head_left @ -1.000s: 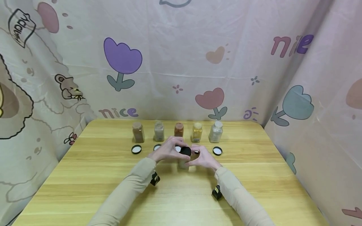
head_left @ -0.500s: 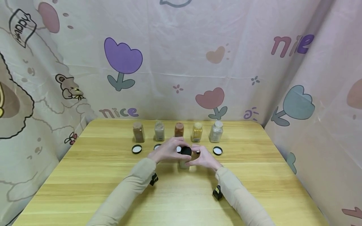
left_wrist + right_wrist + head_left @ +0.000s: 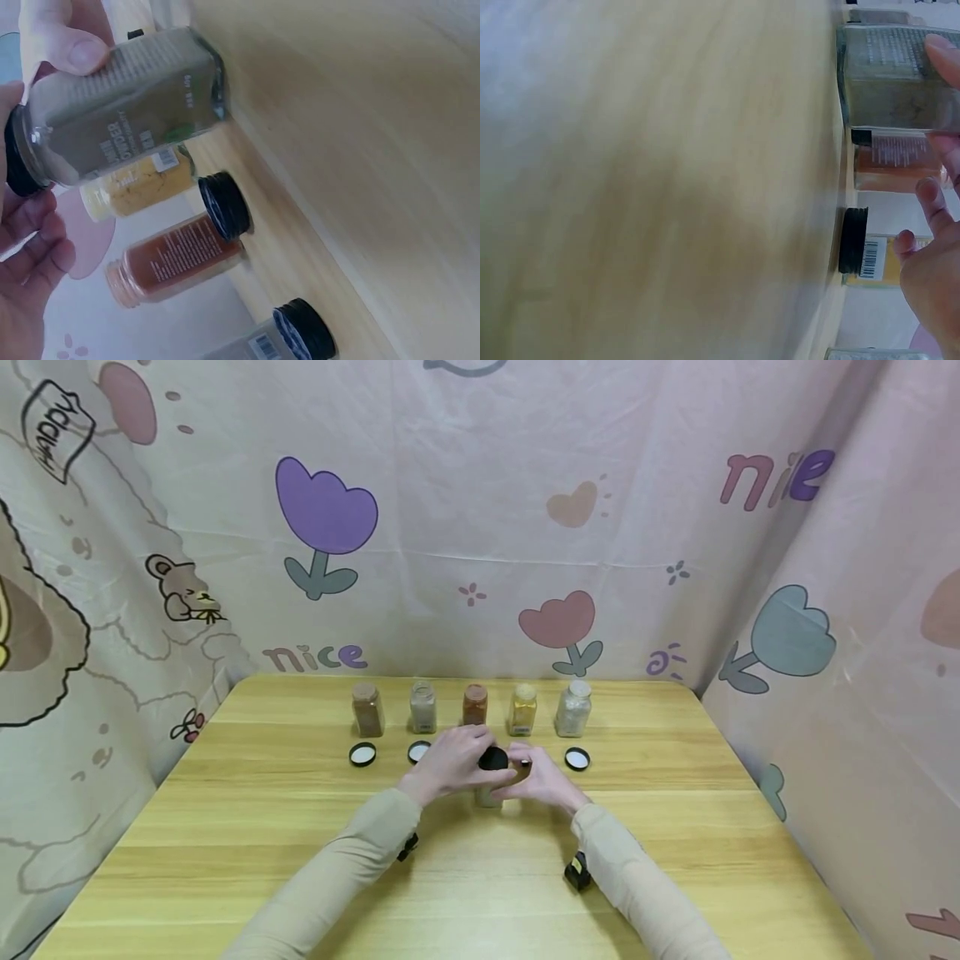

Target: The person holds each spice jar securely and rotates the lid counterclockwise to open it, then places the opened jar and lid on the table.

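Observation:
A glass spice jar (image 3: 490,797) of grey-brown powder stands upright at the middle of the table, its black lid (image 3: 492,758) on top. My left hand (image 3: 450,766) holds the lid, thumb on the near side and fingers behind. In the left wrist view the fingertips (image 3: 46,229) curl by the lid's edge. Lower down, my right hand (image 3: 543,779) grips the jar's body from the right. Its thumb (image 3: 82,52) presses the labelled glass in the left wrist view. The right palm is out of sight behind the jar there.
Behind stands a row of uncapped jars: brown (image 3: 368,714), pale grey (image 3: 423,710), red-brown (image 3: 475,703), yellow (image 3: 522,712) and white (image 3: 573,712). Upturned black lids (image 3: 362,754) with white liners lie before them, some partly hidden by my hands. A patterned curtain (image 3: 450,510) closes off the back.
My left hand has turned about the lid, its thumb now reaching further right across the front. The right hand and the jar stay in place.

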Motion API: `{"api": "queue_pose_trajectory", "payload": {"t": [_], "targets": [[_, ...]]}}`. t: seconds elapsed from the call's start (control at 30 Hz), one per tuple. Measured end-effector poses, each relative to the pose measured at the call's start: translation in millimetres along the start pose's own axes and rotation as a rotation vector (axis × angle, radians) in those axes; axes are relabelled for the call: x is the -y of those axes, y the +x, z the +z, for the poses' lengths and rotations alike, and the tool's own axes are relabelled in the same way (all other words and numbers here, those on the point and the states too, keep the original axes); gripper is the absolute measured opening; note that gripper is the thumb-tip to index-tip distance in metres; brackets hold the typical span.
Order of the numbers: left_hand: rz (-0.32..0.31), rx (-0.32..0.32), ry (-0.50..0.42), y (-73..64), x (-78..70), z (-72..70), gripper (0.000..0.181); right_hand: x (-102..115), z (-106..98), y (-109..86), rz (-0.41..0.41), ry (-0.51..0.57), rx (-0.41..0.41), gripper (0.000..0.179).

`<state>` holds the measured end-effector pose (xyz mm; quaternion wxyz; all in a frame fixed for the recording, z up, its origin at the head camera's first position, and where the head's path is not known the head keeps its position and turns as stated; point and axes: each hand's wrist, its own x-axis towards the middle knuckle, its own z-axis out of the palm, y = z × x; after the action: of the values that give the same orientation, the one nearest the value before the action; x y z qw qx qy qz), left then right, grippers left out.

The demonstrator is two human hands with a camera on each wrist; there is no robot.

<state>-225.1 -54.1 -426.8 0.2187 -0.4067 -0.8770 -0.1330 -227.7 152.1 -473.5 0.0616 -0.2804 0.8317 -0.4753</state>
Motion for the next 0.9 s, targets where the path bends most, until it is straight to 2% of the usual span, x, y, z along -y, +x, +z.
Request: {"api": "queue_pose_trajectory", "payload": {"t": [0.17,0.3,0.4,0.53,0.63,0.73,0.9], "targets": [[-0.022,0.012,-0.007,0.5,-0.3,-1.9,0.044,-0.9,-0.2,0.5,-0.008,0.016,0.013,0.043],[-0.015,0.035,-0.059,0.6,2.7,-3.3,0.043,-2.2,-0.6,1.0,-0.016,0.005,0.02,0.043],[0.006,0.086,-0.121,-0.1,6.4,-5.9,0.04,-3.3,-0.9,1.2,-0.03,-0.015,0.017,0.043],[0.05,0.189,-0.153,-1.8,10.6,-10.6,0.044,-4.6,-0.7,0.9,-0.046,-0.037,0.001,0.044],[0.056,0.234,-0.169,-2.4,11.8,-11.7,0.046,-4.4,0.0,0.5,-0.047,-0.042,-0.007,0.045],[0.046,0.223,-0.192,-1.9,10.7,-8.4,0.043,-4.6,0.6,-0.2,-0.052,-0.065,-0.028,0.049],[0.041,0.138,-0.192,-1.9,6.2,-0.7,0.034,-4.5,1.3,-1.6,-0.07,-0.103,-0.077,0.054]]}}
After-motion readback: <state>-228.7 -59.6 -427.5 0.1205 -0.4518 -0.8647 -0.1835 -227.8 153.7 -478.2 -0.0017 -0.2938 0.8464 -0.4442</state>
